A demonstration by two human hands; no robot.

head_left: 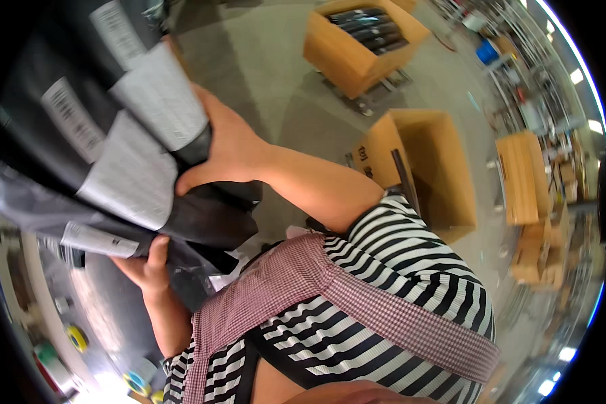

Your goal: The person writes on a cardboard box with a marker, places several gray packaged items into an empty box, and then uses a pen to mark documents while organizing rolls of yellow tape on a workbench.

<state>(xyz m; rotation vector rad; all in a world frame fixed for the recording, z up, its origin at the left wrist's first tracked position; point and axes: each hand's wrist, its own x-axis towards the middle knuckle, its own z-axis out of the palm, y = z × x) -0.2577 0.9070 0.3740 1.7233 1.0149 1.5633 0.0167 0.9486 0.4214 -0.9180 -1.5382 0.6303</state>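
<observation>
"How does the left hand [141, 271] hold on?"
"Thumb over the near edge of the black plastic packages with white labels [108, 111], at left; its other fingers are mostly hidden, spread unclear."
"The right hand [234, 145]?"
"Farther along, thumb wide of the fingers, grasping the same packages."
"Beyond?"
"Right, an open brown cardboard box [377, 153]; farther, a brown carton of dark packages [337, 64]."

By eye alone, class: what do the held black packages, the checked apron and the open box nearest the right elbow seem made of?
Black packages: probably plastic film, semi-gloss; creases catch pale highlights.
Checked apron: apparently woven cloth, matte; it bends softly without shine.
Open box: likely cardboard, matte; tan-brown with stiff, flat walls.
</observation>
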